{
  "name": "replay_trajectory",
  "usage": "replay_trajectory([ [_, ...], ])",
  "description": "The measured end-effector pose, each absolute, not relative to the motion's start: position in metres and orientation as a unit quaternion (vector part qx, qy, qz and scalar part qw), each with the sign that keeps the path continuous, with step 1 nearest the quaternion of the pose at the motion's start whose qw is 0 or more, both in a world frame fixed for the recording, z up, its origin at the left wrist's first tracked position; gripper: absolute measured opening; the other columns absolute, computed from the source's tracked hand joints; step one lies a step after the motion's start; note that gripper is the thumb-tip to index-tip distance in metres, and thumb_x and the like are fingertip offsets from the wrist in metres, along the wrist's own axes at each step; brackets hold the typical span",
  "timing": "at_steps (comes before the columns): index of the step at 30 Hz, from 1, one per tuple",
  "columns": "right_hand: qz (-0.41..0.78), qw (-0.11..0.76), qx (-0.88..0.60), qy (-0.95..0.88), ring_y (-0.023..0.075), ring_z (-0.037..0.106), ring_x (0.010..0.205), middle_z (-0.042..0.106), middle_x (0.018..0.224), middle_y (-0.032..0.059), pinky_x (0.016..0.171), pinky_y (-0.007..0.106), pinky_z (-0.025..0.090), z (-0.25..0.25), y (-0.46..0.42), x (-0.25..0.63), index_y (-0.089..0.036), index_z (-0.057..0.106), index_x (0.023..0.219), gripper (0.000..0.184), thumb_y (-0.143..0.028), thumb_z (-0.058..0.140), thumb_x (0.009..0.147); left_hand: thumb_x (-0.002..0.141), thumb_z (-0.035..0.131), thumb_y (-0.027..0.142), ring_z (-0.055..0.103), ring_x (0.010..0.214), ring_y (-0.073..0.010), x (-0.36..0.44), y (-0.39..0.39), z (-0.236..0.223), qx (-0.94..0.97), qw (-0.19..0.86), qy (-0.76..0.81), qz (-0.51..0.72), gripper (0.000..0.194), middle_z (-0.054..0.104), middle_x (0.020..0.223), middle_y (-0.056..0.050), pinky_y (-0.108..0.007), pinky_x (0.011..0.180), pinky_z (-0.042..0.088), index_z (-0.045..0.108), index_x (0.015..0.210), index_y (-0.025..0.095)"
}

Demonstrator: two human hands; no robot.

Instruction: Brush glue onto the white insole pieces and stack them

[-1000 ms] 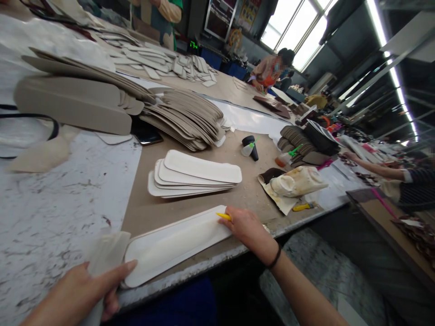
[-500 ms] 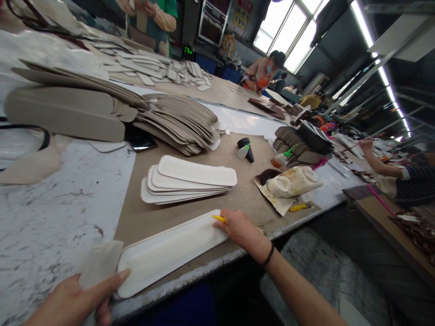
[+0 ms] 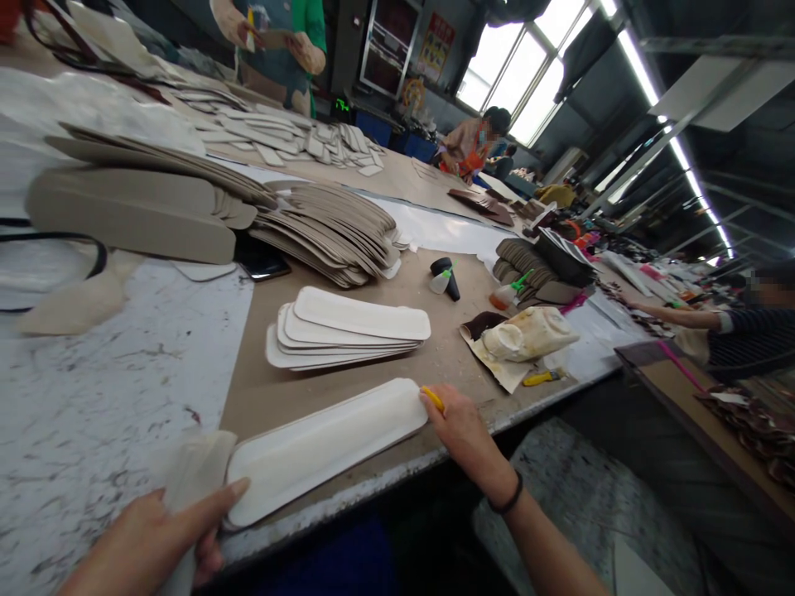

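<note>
A long white panel (image 3: 329, 447) with rounded ends lies slanted along the table's front edge. My left hand (image 3: 155, 530) is at its near left end, thumb pressed on the panel's face. Between its fingers runs a thin whitish translucent strip (image 3: 199, 468), blurred at the top. At the panel's right end, my right hand (image 3: 463, 426) is closed around a small yellow tool (image 3: 433, 399), whose kind I cannot tell; its fingers touch the panel's edge. Just behind lies a fanned stack of similar white panels (image 3: 354, 327).
Grey-brown piece stacks (image 3: 329, 223) fill the back left. On the right are a black funnel-like object (image 3: 453, 285), small bottles with green tips (image 3: 510, 291), a stained white container (image 3: 527, 333) and a yellow-handled cutter (image 3: 540, 378). Co-workers (image 3: 475, 141) work farther off.
My right hand has slid rightward, from on top of the panel's right end to its outer edge, yellow tool still held. My left hand keeps its hold. The view has shifted slightly.
</note>
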State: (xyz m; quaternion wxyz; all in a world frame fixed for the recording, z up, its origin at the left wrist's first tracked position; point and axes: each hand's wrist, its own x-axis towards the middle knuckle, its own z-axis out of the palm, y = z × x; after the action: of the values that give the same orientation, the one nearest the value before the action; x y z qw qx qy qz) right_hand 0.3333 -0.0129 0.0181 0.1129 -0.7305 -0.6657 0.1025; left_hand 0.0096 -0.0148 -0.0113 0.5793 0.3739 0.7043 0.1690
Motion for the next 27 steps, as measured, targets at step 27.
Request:
replay_trajectory([
  [27,0.585,0.452,-0.610,-0.286,0.0005,0.027,0.039,0.038,0.049,-0.0125,0.035,0.012,0.022,0.044,0.015,0.319,-0.020,0.043,0.066,0.062,-0.056,0.091,0.049,0.043,0.093,0.046,0.045,0.043,-0.0112,-0.001,0.018,0.040,0.160,0.740,0.559,0.337,0.043,0.052,0.041,0.003,-0.023,0.044,0.044,0.059,0.047,0.020],
])
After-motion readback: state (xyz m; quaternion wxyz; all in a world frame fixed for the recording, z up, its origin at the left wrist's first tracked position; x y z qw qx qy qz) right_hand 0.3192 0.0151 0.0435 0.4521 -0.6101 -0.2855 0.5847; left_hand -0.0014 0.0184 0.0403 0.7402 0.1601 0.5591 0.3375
